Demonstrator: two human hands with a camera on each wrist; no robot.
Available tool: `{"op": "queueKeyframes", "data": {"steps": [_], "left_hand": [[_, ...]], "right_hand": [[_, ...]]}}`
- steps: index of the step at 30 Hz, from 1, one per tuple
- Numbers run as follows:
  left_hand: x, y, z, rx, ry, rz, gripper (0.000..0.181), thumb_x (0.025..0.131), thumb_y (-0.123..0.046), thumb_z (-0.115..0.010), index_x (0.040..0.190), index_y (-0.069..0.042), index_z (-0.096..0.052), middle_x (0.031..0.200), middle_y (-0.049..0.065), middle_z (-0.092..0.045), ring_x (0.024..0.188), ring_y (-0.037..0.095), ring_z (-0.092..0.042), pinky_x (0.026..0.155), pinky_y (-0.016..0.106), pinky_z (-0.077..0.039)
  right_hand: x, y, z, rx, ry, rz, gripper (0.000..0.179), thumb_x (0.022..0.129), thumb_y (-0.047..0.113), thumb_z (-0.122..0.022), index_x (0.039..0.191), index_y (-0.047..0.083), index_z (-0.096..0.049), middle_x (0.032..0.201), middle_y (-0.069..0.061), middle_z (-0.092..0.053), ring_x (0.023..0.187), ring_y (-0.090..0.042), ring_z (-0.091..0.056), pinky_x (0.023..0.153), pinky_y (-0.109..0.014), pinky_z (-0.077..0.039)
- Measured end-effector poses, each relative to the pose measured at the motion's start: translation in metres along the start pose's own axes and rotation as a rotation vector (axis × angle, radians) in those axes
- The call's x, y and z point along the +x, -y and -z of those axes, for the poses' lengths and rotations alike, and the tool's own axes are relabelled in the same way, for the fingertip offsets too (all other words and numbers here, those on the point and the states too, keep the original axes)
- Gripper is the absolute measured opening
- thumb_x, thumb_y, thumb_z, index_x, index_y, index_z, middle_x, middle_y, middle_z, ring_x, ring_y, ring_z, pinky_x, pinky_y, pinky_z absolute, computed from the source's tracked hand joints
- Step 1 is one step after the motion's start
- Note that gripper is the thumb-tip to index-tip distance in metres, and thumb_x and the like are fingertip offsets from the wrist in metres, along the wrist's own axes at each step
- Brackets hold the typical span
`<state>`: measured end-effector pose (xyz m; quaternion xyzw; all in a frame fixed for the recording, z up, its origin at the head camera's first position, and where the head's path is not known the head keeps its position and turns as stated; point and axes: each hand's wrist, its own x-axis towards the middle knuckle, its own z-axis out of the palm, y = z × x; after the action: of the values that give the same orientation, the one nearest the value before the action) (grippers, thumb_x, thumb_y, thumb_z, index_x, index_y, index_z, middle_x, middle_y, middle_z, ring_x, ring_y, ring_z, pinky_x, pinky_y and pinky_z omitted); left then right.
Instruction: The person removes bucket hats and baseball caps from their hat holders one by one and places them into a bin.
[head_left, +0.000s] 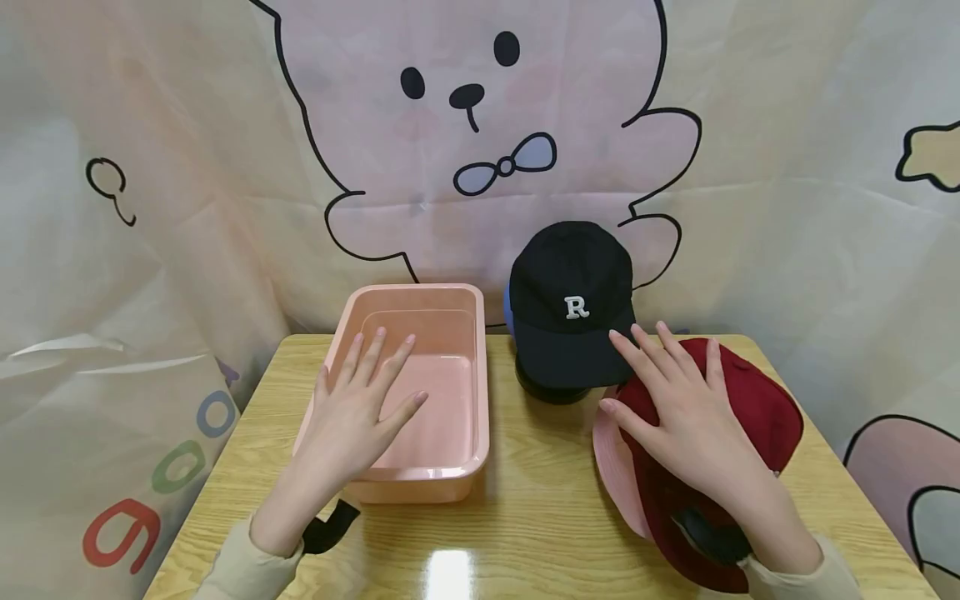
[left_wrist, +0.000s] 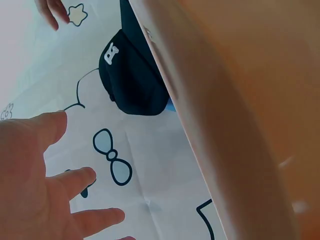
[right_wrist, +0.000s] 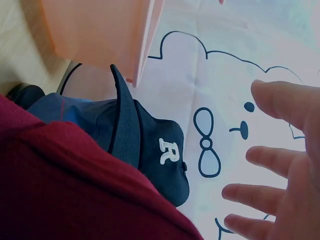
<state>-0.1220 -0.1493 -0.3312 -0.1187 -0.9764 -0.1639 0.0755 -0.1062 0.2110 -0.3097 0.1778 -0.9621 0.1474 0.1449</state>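
Observation:
My left hand hovers over the left side of a pink plastic bin, fingers spread and holding nothing. In the left wrist view the bin's wall stands beside that hand, apart from it. Above a dark red cap is my right hand, its fingers also spread; the right wrist view shows nothing in its grasp. A pink brim shows from under the red cap. Behind these, a black cap with a white letter R sits raised on a black round base, with something blue partly hidden behind it.
Everything stands on a light wooden table. A cloth backdrop with a cartoon bear hangs right behind the table and along its sides. Each wrist carries a black strap.

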Motion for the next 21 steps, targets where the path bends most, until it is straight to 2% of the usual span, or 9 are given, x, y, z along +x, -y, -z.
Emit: {"op": "queueKeyframes", "data": {"steps": [9, 16, 21], "left_hand": [[-0.004, 0.004, 0.000, -0.017, -0.057, 0.007, 0.068, 0.094, -0.058, -0.047, 0.153, -0.037, -0.020, 0.163, 0.004, -0.014, 0.150, 0.033, -0.010, 0.111, 0.070, -0.012], [-0.007, 0.007, 0.000, -0.045, -0.105, -0.005, 0.067, 0.095, -0.054, -0.048, 0.153, -0.037, -0.019, 0.162, 0.005, -0.018, 0.149, 0.034, -0.016, 0.110, 0.069, -0.017], [-0.008, 0.010, -0.002, -0.066, -0.165, -0.029, 0.067, 0.095, -0.048, -0.054, 0.153, -0.034, -0.024, 0.159, 0.009, -0.025, 0.146, 0.037, -0.022, 0.109, 0.068, -0.021]], "right_hand": [[-0.005, -0.001, 0.002, 0.001, -0.085, 0.020, 0.076, 0.085, 0.035, -0.070, 0.151, 0.023, -0.033, 0.151, -0.019, -0.039, 0.145, -0.038, -0.024, 0.117, -0.064, 0.006], [-0.008, -0.003, 0.005, 0.016, -0.076, 0.004, 0.074, 0.086, 0.035, -0.069, 0.150, 0.022, -0.035, 0.151, -0.019, -0.037, 0.145, -0.038, -0.023, 0.117, -0.063, 0.007], [-0.011, -0.004, 0.007, 0.020, -0.090, -0.001, 0.075, 0.084, 0.034, -0.070, 0.149, 0.022, -0.036, 0.150, -0.019, -0.039, 0.144, -0.038, -0.024, 0.117, -0.063, 0.006]]}}
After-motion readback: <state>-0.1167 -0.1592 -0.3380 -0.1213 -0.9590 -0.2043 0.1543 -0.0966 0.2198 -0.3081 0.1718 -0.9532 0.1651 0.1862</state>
